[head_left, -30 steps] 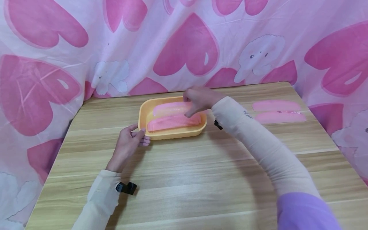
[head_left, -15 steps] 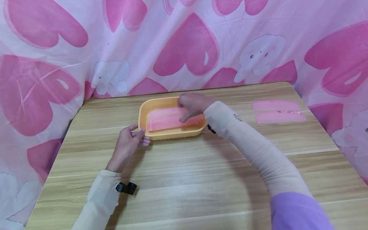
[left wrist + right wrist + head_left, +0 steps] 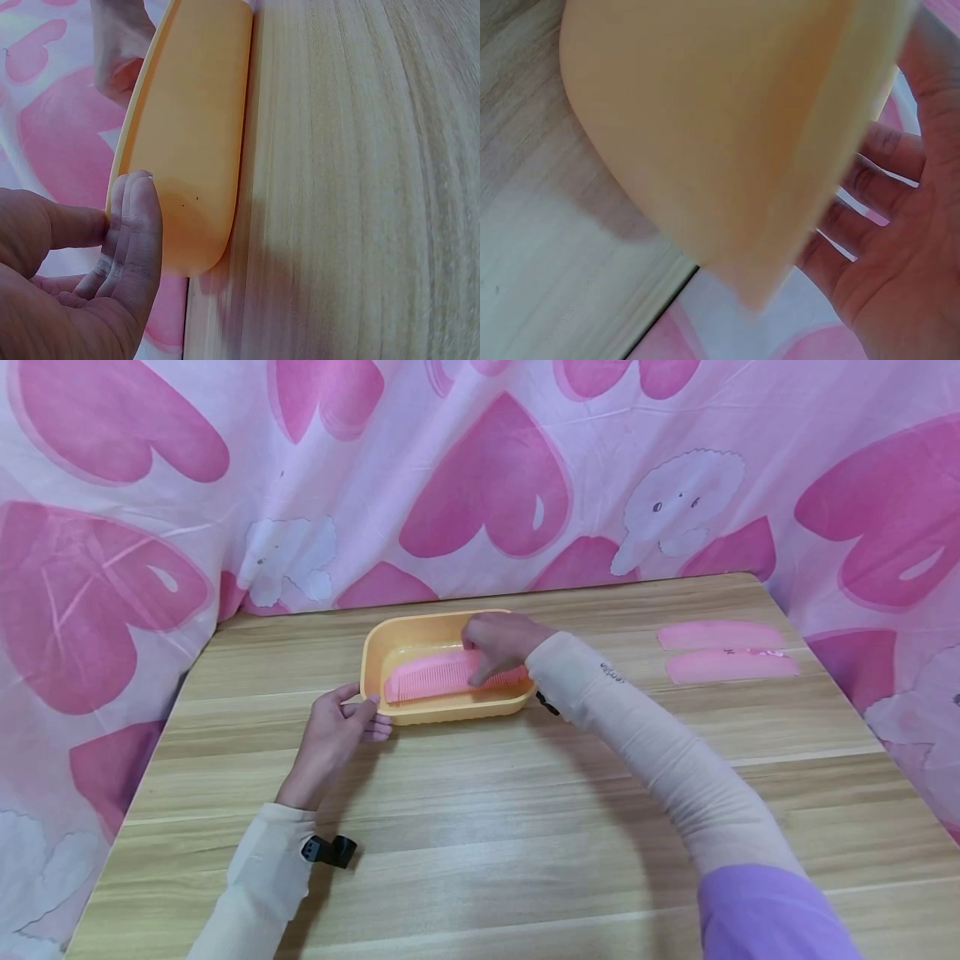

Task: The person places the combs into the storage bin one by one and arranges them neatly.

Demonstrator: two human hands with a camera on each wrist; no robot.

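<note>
Head view first: here's the yellow tray, just left of centre, with a pink comb lying in it, teeth toward the bottom of the frame. The right hand sits over the comb's right end and covers much of it; thumb and fingers are bent about it, but whether they're gripping or merely touching, I can't tell. Nor can I tell whether more than one comb lies stacked there. The left hand pinches the tray's lower-left corner, thumb on the rim. Over at the right of the frame, an upper comb and a lower comb lie on the wooden table, their small markings unreadable. The purple sleeve runs off the bottom edge.

Across to the left wrist: the left hand's at lower left, clamped on the rim, the tray's outer wall hiding its inside. A dim shape at upper left is hard to make out.

Right wrist now: the tray wall's blurred, covering the right hand's fingertips; its thumb is cut off at upper right.
</note>
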